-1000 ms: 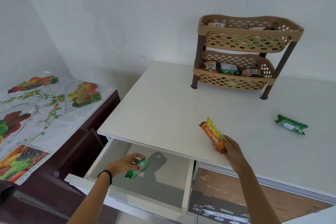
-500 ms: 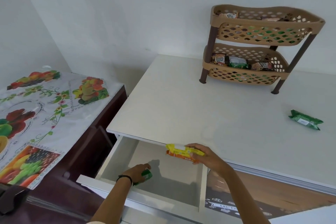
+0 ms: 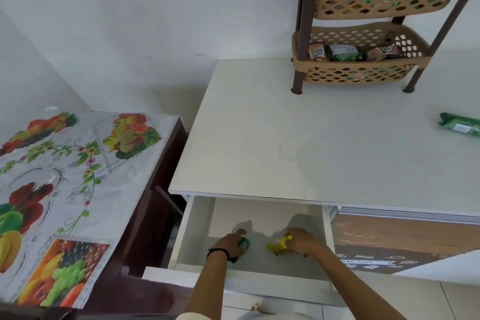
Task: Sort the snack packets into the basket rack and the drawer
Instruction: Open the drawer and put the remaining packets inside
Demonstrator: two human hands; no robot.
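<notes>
Right hand (image 3: 299,241) has lowered its yellow, seemingly crumpled packet (image 3: 277,246) into the drawer (image 3: 192,231).

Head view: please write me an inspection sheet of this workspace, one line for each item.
Surface: white tabletop, with one long green packet lying on it at the right of the view.
Job's things: basket rack at the back of the tabletop, packets in both tiers; drawer pulled open under the tabletop.
Clutter: nothing seen.
Hands: left hand grips a small green packet inside the drawer; right hand grips a yellow packet beside it, also inside.
Cables: nothing seen.
Surroundings: white wall; dark side table at the left, covered by a fruit-print cloth.
</notes>
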